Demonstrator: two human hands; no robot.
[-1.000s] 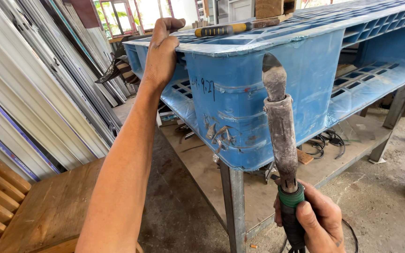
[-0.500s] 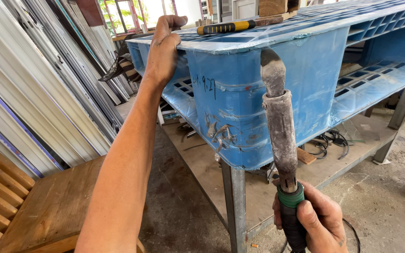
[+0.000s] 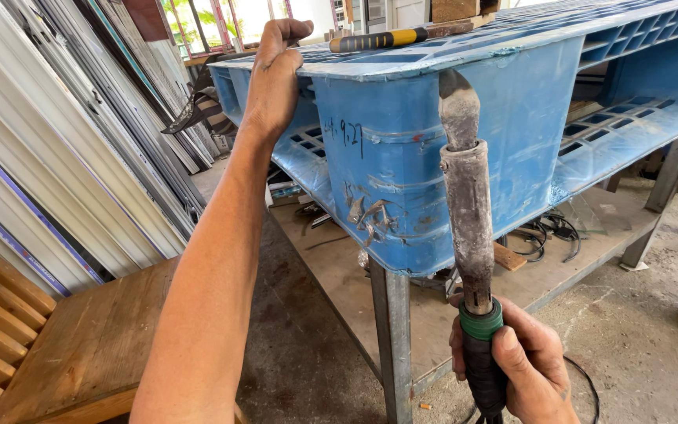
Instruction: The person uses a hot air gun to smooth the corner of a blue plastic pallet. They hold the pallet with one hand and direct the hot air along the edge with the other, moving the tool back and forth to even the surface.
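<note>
My right hand (image 3: 531,365) is closed tight around the taped handle of a heavy soldering iron (image 3: 468,220), tip upright just before the blue plastic pallet (image 3: 433,157) corner. My left hand (image 3: 275,74) clamps the pallet's top edge at its left corner. Old melted seams show there; the tip is not yet touching

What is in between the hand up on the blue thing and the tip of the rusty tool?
In the head view, only the blue plastic pallet's side wall lies between the left hand and the flat tip of the rusty tool; the right hand holds its handle.
</note>
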